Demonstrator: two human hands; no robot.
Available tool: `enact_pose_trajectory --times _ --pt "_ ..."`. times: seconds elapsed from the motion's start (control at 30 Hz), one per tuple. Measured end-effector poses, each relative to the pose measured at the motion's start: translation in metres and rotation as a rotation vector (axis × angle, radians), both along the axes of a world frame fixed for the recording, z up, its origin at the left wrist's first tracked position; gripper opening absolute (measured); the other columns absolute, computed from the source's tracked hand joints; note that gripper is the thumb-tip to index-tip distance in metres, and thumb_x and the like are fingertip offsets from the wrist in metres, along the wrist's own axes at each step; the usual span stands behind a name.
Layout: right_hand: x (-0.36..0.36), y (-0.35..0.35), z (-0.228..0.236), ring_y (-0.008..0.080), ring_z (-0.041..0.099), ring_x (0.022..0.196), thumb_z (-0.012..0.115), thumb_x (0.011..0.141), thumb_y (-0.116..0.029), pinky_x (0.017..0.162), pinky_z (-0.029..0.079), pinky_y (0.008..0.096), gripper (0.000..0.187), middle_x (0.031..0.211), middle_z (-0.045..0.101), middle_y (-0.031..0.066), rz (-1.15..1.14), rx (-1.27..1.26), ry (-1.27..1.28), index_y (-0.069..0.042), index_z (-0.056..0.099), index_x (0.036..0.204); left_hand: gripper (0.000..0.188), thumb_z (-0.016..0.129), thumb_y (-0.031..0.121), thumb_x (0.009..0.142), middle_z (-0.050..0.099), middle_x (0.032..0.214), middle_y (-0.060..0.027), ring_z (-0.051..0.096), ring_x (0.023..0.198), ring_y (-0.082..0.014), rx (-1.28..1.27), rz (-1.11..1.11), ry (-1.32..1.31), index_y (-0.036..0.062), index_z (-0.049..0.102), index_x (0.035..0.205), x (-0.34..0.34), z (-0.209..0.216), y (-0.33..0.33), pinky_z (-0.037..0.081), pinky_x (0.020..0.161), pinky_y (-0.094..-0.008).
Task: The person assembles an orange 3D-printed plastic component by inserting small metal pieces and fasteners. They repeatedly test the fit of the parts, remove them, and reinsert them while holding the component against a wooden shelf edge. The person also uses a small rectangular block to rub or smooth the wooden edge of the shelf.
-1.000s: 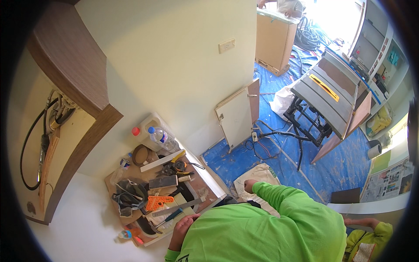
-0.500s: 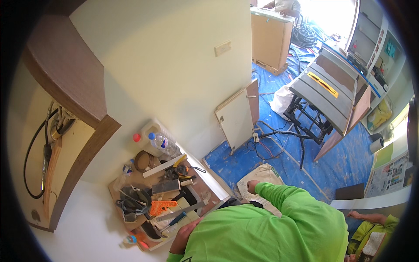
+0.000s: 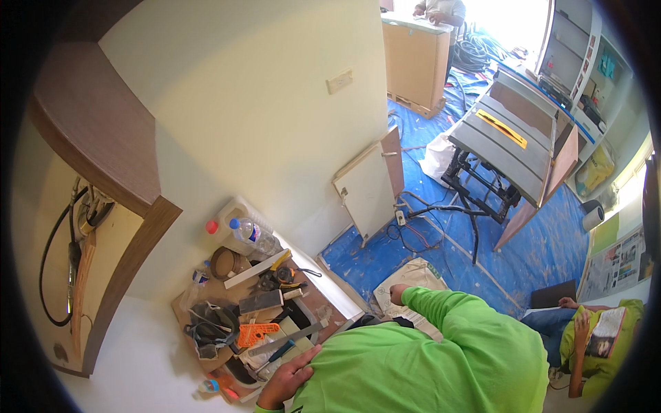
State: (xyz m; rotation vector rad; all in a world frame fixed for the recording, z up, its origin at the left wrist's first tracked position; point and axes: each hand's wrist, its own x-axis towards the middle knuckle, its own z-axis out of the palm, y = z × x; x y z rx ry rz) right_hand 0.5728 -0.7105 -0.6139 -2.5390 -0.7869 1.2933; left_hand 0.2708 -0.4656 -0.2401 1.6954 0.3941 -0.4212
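Across the bottom of the head view spreads my bright green long-sleeved shirt (image 3: 441, 351). My left hand (image 3: 292, 375) lies against its left side, fingers extended along the cloth, holding nothing visible. Just beyond it is a low board (image 3: 200, 358) crowded with tools: a chisel-like tool with a dark blue handle (image 3: 282, 350), an orange plastic piece (image 3: 256, 334), a sanding block (image 3: 260, 303) and a grey respirator mask (image 3: 210, 327). My right arm is bent inward, and my right hand (image 3: 397, 294) looks curled closed above a beige paper bag (image 3: 420, 275); nothing shows in it.
A table saw (image 3: 506, 131) on a folding stand occupies the blue tarp (image 3: 441, 213). A white panel (image 3: 367, 196) leans on the wall. Plastic bottles (image 3: 251, 234) stand behind the tools. One person (image 3: 599, 344) sits at lower right; another (image 3: 441, 12) is behind a cabinet (image 3: 416, 65).
The view has shifted slightly. My left hand shows more fully, lower against the shirt's side. The seated person at right has moved more into view, with an arm bent. My right hand stays put.
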Motion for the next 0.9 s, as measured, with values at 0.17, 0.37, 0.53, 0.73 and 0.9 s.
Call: enact_pose_trajectory --times 0.17,0.37,0.53,0.73,0.9 --pt "-0.001 0.005 -0.017 0.0388 0.069 0.112 0.058 0.085 -0.019 0.097 0.053 0.0462 0.035 0.117 0.074 0.0199 -0.005 -0.032 -0.002 -0.008 0.074 0.113 0.047 0.068 0.037 0.1 0.062 0.142 -0.0205 0.056 0.136 -0.0322 -0.104 -0.158 -0.376 0.0022 0.07 0.131 0.012 0.068 0.024 0.041 0.114 -0.0434" --pt "-0.005 0.012 -0.016 0.0397 0.068 0.112 0.057 0.087 -0.019 0.096 0.053 0.0479 0.034 0.117 0.073 0.021 -0.031 -0.017 -0.017 -0.008 0.074 0.114 0.051 0.062 0.056 0.099 0.072 0.115 -0.0223 0.064 0.112 -0.0378 0.159 -0.073 -1.097 0.0067 0.073 0.091 0.066 0.131 0.02 0.05 0.1 -0.0492" --pt "-0.036 0.043 -0.035 0.0415 0.068 0.114 0.056 0.088 -0.019 0.099 0.053 0.0488 0.036 0.121 0.072 0.0237 -0.06 -0.017 -0.052 -0.007 0.073 0.118 0.073 0.036 0.071 0.103 0.068 0.118 -0.0231 0.061 0.112 -0.0397 -0.051 -0.044 -1.199 0.0113 0.075 0.087 0.049 0.19 0.022 0.05 0.101 -0.0561" --pt "-0.12 0.044 -0.046 0.0375 0.075 0.092 0.057 0.091 -0.018 0.083 0.059 0.0468 0.028 0.1 0.076 0.0228 -0.113 0.061 -0.011 -0.003 0.074 0.108 0.078 0.034 0.074 0.102 0.068 0.12 -0.0247 0.063 0.112 -0.039 0.055 -0.136 -1.34 0.008 0.074 0.095 -0.037 0.228 0.066 0.049 0.1 -0.0538" --pt "-0.16 0.052 -0.061 0.0287 0.075 0.069 0.058 0.094 -0.019 0.065 0.06 0.0409 0.023 0.083 0.075 0.02 -0.077 -0.09 0.089 -0.002 0.07 0.105 0.082 0.033 0.076 0.1 0.068 0.122 -0.026 0.064 0.111 -0.0385 0.207 -0.117 -1.374 0.0053 0.074 0.101 -0.107 0.223 0.092 0.048 0.1 -0.0518"
